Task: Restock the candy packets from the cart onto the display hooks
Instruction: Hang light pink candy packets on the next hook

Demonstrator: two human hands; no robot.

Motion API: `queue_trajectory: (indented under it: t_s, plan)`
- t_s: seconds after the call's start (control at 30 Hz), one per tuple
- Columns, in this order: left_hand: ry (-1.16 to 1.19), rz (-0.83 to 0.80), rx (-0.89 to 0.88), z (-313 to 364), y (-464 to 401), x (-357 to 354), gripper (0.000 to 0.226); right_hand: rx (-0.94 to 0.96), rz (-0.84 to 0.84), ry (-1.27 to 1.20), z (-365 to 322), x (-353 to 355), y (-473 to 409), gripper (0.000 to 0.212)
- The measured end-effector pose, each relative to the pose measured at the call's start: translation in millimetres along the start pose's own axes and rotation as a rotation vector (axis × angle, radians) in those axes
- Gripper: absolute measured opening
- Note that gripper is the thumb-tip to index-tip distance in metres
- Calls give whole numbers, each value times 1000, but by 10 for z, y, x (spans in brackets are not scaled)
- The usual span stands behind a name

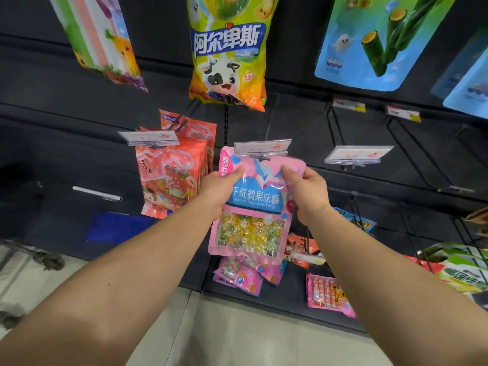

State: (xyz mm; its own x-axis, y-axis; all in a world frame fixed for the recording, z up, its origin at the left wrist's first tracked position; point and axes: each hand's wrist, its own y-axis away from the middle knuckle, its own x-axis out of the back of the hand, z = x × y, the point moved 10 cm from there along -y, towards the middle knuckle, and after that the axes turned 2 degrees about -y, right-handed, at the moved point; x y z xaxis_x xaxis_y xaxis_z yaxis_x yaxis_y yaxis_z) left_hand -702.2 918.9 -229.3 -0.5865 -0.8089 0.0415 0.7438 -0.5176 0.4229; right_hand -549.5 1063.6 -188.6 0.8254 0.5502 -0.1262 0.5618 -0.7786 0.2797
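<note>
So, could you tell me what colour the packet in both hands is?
Mostly pink with a blue band, packet, head view.

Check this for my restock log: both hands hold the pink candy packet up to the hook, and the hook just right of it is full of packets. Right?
Not quite. In the head view the left hand and right hand do hold the pink candy packet at its hook, but the hook to the right is empty, carrying only its price tag.

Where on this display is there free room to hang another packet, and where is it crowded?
Free: the hook behind the right-hand price tag and the bare peg at left. Crowded: the red packets, and the middle hook where both hands hold the pink packet.
</note>
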Motion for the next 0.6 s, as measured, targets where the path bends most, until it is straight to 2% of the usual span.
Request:
queue_trajectory:
  t_s: [0.17,0.3,0.37,0.43,0.5,0.6]
  plan:
    - [-8,26,44,-42,-1,6,43,-20,25,57,-1,-7,-54,21]
    - [-95,117,-10,11,-90,101,81,31,193,142,32,123,-125,23]
    - [-150,175,-67,-33,-201,180,81,82,323,206,25,236,-71,31]
    - [-231,222,-88,12,-17,247,77,96,373,312,77,273,42,30]
    - [-298,262,-97,9,156,329,63,87,298,404,221,177,101,29]
    - [-454,309,-130,-85,297,549,56,85,60,541,449,-261,153,25]
